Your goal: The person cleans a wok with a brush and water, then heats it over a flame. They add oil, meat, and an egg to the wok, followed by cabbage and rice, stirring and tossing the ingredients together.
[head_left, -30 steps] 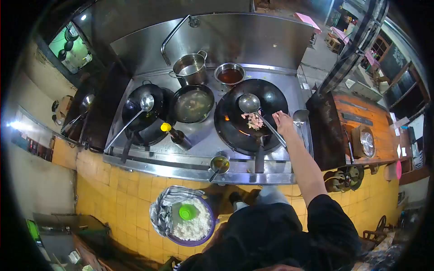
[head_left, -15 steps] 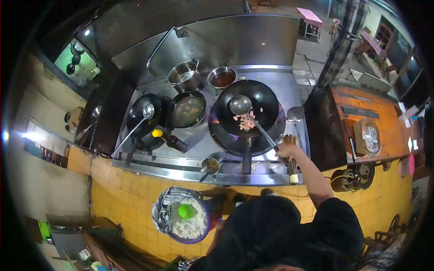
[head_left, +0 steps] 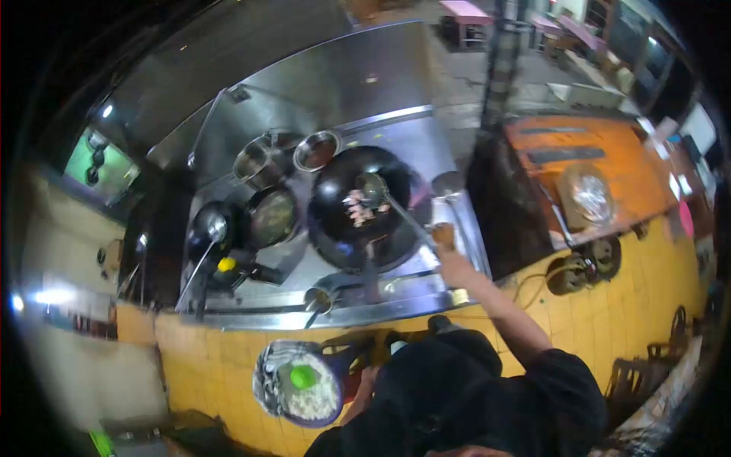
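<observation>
My right hand [head_left: 452,266] is closed around the long handle of a ladle [head_left: 411,222]. The ladle's round bowl rests over the large black wok [head_left: 335,244], touching or just above the small pinkish pieces of food [head_left: 359,210] inside. Beside that hand stands a bundle of thin brown sticks [head_left: 443,232], partly covered by it. Down by my body, my left hand [head_left: 368,381] is near a purple tub [head_left: 335,415] of white rice [head_left: 314,402], which holds a green cup [head_left: 303,376]. Its fingers are too small and blurred to make out.
On the steel stove are a tall pot [head_left: 259,164], a bowl of reddish sauce [head_left: 316,151], a pan of liquid [head_left: 272,217], a black wok with another ladle [head_left: 216,228], a yellow-capped bottle [head_left: 259,272] and a small pot [head_left: 318,300]. An orange table [head_left: 632,167] stands right.
The camera view has turned, so the stove appears tilted and shifted left. The ladle's bowl has moved lower in the wok, down to the food pieces, with my right hand still on its handle.
</observation>
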Action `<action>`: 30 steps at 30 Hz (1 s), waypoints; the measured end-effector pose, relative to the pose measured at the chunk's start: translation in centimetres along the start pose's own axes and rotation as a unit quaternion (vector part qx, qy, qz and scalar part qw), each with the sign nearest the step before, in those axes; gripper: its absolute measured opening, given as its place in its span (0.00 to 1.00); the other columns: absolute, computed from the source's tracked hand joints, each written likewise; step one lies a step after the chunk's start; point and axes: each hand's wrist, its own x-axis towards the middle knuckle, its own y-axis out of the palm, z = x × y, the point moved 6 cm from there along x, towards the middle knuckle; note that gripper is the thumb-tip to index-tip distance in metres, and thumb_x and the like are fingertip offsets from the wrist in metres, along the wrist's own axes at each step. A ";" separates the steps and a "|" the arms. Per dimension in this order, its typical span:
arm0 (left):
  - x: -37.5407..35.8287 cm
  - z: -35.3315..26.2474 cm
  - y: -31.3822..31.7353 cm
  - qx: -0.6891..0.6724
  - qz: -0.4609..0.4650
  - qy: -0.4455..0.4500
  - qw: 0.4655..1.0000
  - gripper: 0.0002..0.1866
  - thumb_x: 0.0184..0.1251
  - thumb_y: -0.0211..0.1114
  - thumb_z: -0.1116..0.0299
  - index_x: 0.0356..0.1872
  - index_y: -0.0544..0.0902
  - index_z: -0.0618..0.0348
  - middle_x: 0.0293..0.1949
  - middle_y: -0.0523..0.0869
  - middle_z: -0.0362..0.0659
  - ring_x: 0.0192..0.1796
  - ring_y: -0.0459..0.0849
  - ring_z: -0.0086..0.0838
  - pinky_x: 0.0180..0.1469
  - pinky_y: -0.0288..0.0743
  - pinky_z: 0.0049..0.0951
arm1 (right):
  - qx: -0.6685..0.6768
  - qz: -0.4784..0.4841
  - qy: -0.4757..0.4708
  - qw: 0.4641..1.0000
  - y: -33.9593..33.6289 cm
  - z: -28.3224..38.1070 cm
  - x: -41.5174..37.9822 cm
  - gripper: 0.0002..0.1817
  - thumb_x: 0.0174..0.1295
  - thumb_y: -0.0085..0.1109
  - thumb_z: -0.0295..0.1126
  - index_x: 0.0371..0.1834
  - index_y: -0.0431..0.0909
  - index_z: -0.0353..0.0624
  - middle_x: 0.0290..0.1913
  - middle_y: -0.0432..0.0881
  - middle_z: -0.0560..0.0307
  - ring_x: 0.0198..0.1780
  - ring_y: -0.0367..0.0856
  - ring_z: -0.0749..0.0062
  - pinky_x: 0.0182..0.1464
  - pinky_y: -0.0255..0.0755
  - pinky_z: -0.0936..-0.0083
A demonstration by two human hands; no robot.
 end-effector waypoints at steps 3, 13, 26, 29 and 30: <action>0.9 -2.3 0.3 0.013 0.050 -0.014 0.999 0.10 0.55 0.61 0.62 0.27 0.82 0.58 0.34 0.84 0.47 0.35 0.84 0.36 0.35 0.79 0.33 | -0.008 0.053 -0.110 0.992 3.1 -1.7 1.8 0.38 0.59 0.58 0.45 0.68 0.55 0.37 0.57 0.72 0.33 0.60 0.69 0.42 0.62 0.62 0.59; 1.8 -5.7 -0.1 0.059 0.095 -0.051 0.992 0.09 0.54 0.61 0.62 0.27 0.82 0.57 0.33 0.84 0.46 0.36 0.84 0.37 0.34 0.79 0.34 | -0.004 -0.558 0.114 0.822 -28.1 -23.4 -5.0 0.12 0.51 0.55 0.27 0.37 0.80 0.35 0.39 0.79 0.40 0.44 0.77 0.47 0.46 0.70 0.56; -2.2 -5.9 0.0 0.099 0.069 -0.040 0.992 0.09 0.52 0.62 0.61 0.27 0.82 0.56 0.32 0.84 0.46 0.37 0.84 0.38 0.34 0.78 0.36 | -0.163 -0.293 0.302 0.892 -33.2 -39.1 -2.0 0.10 0.53 0.52 0.28 0.35 0.82 0.39 0.40 0.81 0.38 0.45 0.80 0.46 0.48 0.74 0.59; -3.0 -6.1 -0.6 0.126 0.061 -0.002 0.990 0.09 0.52 0.62 0.61 0.27 0.82 0.55 0.32 0.84 0.46 0.37 0.84 0.39 0.34 0.78 0.36 | -0.251 -0.236 0.146 0.927 -32.2 -41.0 1.9 0.12 0.55 0.52 0.32 0.37 0.81 0.39 0.41 0.81 0.39 0.46 0.79 0.45 0.46 0.73 0.56; -3.2 -5.8 -0.6 0.150 0.063 0.009 0.987 0.09 0.51 0.62 0.61 0.27 0.82 0.55 0.32 0.84 0.46 0.37 0.84 0.39 0.34 0.78 0.36 | -0.255 -0.197 0.179 0.930 -31.0 -41.4 3.1 0.12 0.55 0.52 0.32 0.37 0.81 0.40 0.41 0.81 0.40 0.46 0.79 0.45 0.46 0.72 0.55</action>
